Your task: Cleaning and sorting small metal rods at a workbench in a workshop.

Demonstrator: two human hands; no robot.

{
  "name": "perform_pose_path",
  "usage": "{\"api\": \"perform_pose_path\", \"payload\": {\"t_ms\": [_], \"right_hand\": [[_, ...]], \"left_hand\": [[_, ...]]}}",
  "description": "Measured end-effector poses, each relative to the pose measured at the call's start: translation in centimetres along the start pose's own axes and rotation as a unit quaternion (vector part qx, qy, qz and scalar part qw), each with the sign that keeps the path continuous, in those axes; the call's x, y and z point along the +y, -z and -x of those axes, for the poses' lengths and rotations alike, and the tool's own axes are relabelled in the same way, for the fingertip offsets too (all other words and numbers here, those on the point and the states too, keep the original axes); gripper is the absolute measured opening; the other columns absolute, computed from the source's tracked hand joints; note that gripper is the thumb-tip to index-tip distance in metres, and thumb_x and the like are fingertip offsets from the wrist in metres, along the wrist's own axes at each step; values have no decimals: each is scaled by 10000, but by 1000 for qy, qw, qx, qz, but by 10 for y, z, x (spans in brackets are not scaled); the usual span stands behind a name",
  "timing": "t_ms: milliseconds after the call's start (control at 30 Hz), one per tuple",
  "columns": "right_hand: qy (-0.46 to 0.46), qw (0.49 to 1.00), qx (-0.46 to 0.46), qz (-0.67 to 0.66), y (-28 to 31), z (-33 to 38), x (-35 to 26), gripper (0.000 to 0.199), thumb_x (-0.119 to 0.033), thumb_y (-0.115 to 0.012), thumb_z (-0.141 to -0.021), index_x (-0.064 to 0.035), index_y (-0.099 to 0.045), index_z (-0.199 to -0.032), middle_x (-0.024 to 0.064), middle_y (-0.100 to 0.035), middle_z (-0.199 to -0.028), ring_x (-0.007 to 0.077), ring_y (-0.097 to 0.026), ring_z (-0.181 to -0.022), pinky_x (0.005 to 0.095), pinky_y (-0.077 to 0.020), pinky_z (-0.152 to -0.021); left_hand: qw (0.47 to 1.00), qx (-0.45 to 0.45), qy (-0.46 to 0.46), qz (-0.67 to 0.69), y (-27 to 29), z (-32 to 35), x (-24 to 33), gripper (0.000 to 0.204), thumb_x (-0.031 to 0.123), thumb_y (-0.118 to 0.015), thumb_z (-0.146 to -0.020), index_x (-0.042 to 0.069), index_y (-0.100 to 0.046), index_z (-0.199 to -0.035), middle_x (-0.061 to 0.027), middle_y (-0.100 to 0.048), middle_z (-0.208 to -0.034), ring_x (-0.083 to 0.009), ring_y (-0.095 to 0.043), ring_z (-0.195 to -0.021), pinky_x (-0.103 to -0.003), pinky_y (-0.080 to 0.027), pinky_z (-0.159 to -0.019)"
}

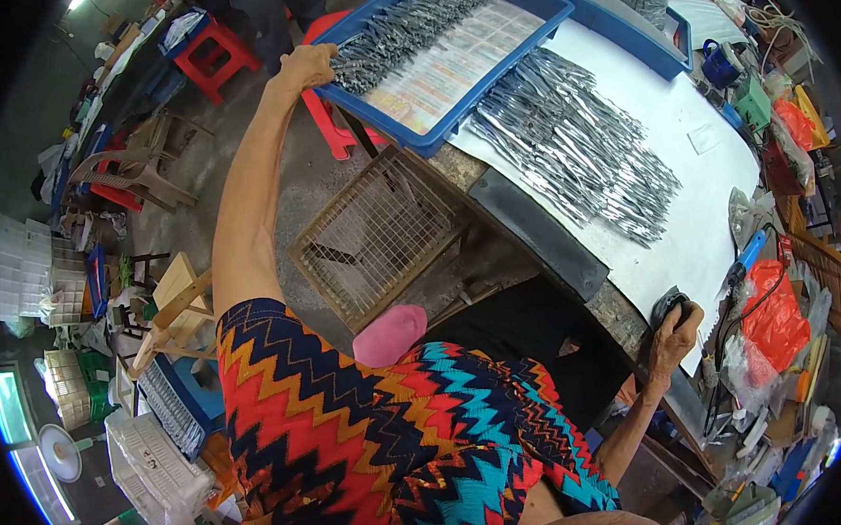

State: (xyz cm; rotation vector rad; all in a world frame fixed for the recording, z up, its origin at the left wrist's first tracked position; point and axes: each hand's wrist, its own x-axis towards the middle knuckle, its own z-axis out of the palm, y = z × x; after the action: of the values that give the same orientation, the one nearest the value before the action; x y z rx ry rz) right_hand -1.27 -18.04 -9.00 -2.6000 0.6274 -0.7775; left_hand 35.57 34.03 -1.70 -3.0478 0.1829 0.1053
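Note:
At the far left of the table, my left hand (308, 67) is closed on the corner of a blue plastic tray (390, 129). Thin dark metal strips (403, 28) lie packed along the tray's far left side, and a printed sheet (462, 65) shows on its bottom. Beside the tray, a heap of similar shiny strips (581, 145) spreads over a white sheet (698, 200). Over by the table's near right edge, my right hand (674, 339) has its fingers curled round a small dark rounded object (668, 303). The hand hides most of that object, so its kind is unclear.
Another blue tray (652, 55) stands behind the heap. A blue-handled tool (751, 250) with a black cord and a red plastic bag (776, 325) lie beyond my right hand. Below the table's left edge is a wire-mesh rack (372, 236); red stools (215, 59) stand farther off.

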Motion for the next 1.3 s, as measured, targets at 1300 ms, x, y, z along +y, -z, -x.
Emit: {"api": "perform_pose_path", "payload": {"t_ms": [1300], "right_hand": [[28,997,-5,-66,6,-5,-2,75,27,-462,-792,27,-430,-859,218,-469,-736,401,-498,-647,395,-384,-548]], "left_hand": [[992,-98,6,-75,17,-15,20,824,-19,-567,-507,231,-388,-1271,-128,-589,-1036,-307,-560,-991,-472,-442,-676]]}}
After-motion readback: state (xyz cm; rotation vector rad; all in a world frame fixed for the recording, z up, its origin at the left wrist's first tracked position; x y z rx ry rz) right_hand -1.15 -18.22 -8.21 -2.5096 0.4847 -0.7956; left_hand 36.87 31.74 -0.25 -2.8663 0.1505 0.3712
